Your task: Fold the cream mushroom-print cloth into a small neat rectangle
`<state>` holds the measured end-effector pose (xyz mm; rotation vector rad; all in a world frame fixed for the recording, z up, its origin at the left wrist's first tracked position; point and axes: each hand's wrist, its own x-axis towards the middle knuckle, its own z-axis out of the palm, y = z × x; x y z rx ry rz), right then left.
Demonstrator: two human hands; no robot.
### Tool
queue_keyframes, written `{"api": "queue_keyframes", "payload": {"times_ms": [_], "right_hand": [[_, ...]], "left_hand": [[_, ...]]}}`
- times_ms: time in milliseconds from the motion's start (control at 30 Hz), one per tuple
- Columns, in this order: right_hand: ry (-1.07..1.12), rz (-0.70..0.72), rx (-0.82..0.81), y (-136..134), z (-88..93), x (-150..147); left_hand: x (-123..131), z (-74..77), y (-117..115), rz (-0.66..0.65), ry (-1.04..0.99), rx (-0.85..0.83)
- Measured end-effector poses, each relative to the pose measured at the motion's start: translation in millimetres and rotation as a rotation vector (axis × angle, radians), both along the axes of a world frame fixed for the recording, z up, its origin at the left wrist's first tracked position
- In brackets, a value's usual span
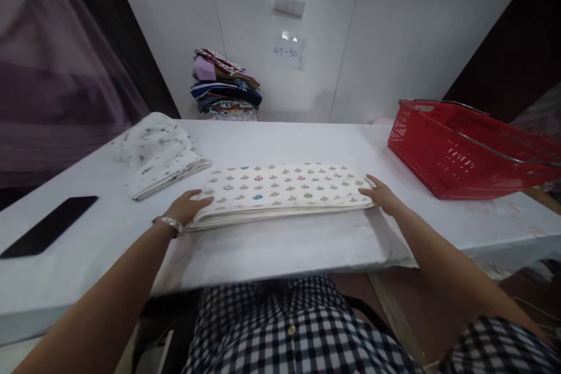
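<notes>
A folded white cloth (284, 190) printed with small grey shapes and a few coloured anchors lies lengthwise on the white-covered table in front of me. My left hand (186, 207), with a bracelet at the wrist, grips its left end, thumb on top and the other fingers partly hidden. At the opposite end, my right hand (382, 194) pinches the right edge between thumb and fingers. Its stacked layers show along the near side. To the left of it sits another white patterned cloth (160, 155), partly folded and partly bunched up.
A red plastic basket (464, 166) with wire handles stands on the right of the table (280, 251). A flat black object (50, 227) lies at the left. Against the back wall is a pile of folded fabrics (225, 85), left of a paper sign (287, 52) reading "45-50".
</notes>
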<state>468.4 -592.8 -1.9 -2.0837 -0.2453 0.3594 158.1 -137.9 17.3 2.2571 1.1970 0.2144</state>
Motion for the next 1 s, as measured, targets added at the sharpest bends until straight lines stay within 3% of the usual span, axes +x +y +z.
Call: {"api": "queue_keyframes", "payload": {"times_ms": [233, 467, 567, 700, 833, 1000], "right_hand": [[-0.224, -0.01, -0.261, -7.5, -9.7, -5.7], [-0.421, 0.097, -0.661, -12.8, -9.6, -19.2], [-0.63, 0.133, -0.591, -23.6, -10.6, -28.9], [-0.938, 0.397, -0.312, -34.5, -20.5, -43.1], [-1.003, 0.63, -0.233, -38.4, -43.1, -47.6], [-1.004, 0.667, -0.217, -38.2, -64.6, -39.8]], "left_hand": [[-9.5, -4.0, -20.2, 0.001, 0.122, -0.073], [-20.1, -7.1, -32.2, -0.021, 0.206, 0.106], [-35.0, -12.3, -39.4, -0.037, 0.08, 0.178], [-61.1, -20.4, -49.9, -0.102, -0.224, 0.22], [-85.5, -25.2, -57.7, -0.306, -0.332, 0.233], [-97.9, -29.0, -67.3, -0.533, -0.306, 0.357]]}}
